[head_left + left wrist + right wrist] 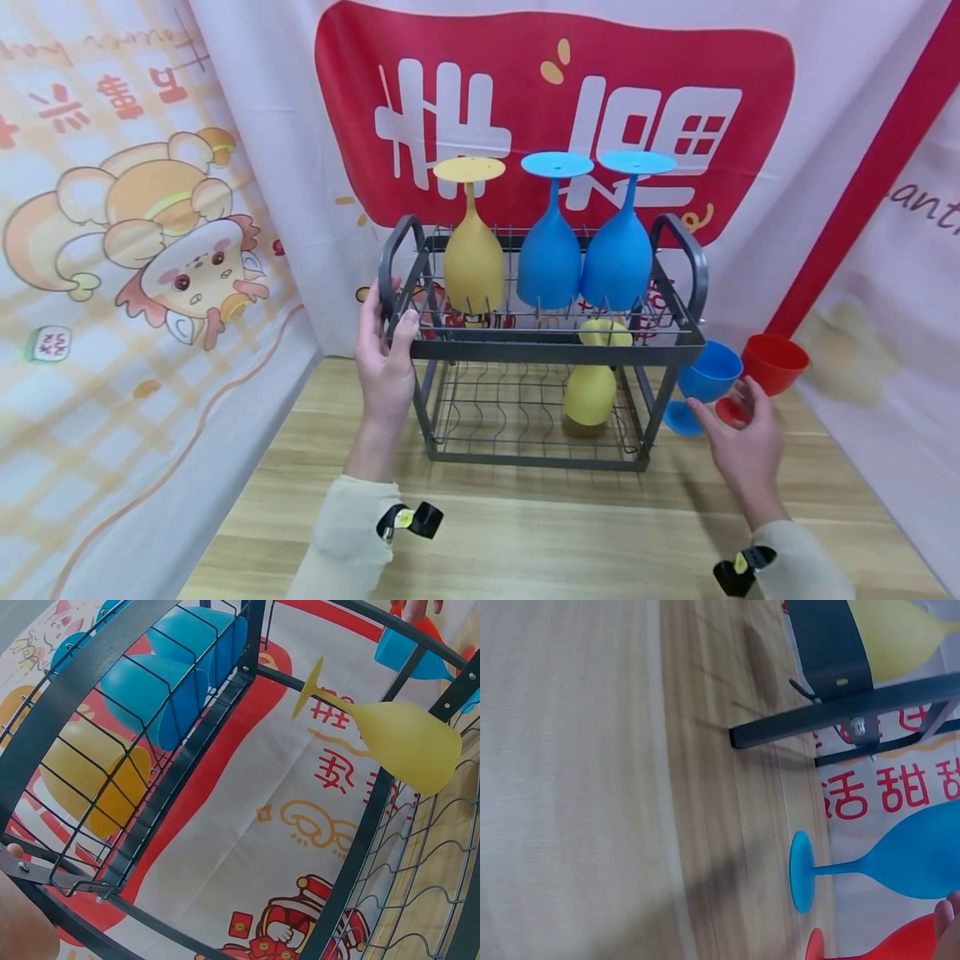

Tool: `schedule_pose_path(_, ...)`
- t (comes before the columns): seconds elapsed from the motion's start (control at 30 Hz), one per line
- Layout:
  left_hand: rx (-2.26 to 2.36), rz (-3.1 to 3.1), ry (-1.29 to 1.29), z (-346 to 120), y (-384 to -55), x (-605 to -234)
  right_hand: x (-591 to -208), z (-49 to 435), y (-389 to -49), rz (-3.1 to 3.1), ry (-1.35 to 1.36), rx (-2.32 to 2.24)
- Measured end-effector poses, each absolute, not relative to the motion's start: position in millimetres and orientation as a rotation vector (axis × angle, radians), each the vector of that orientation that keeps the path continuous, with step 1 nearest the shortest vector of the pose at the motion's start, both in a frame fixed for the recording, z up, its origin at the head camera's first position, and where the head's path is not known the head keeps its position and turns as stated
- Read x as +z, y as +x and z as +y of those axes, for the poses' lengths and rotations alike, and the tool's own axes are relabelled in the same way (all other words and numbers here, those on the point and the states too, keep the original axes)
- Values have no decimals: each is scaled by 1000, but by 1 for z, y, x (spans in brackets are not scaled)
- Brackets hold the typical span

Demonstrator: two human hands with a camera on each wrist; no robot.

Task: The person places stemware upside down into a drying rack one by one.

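The blue cup (708,373) and red cup (777,365) stand upright on the table (540,525), right of the frame, beside the rack (555,354). The right hand (750,458) is at these cups, thumb and fingers spread apart; contact with either cannot be confirmed. The left hand (386,367) grips the left end of the rack's upper tier, left of centre in the frame, thumb in front.

Handling: both cups appear to be light plastic, fairly stiff, unlikely to shatter. The matt surface should resist slipping. Hold point: the stem, just below the bowl. Do not squeeze the rim. A sideways knock may tip either cup. The rack appears rigid; hold its side frame.
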State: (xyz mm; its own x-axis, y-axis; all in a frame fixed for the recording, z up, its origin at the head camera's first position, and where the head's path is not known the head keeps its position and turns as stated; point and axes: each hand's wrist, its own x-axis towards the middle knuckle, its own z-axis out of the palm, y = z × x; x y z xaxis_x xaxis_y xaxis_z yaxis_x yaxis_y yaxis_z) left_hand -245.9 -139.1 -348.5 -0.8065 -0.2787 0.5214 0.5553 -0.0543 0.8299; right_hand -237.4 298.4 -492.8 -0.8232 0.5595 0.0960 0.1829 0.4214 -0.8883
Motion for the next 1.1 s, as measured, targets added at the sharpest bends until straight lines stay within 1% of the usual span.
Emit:
schedule_pose_path(0.37,-1920,-1654,-296,-136,-249,-348,-490,309,-264,-2354,-699,1417)
schedule_pose_path(0.7,-1914,-1665,-293,-136,-247,-349,-486,313,-278,-2368,-688,1519)
schedule_pose_path(1.1,-1920,-1654,-296,-137,-247,-350,-483,311,-300,-2341,-754,1644)
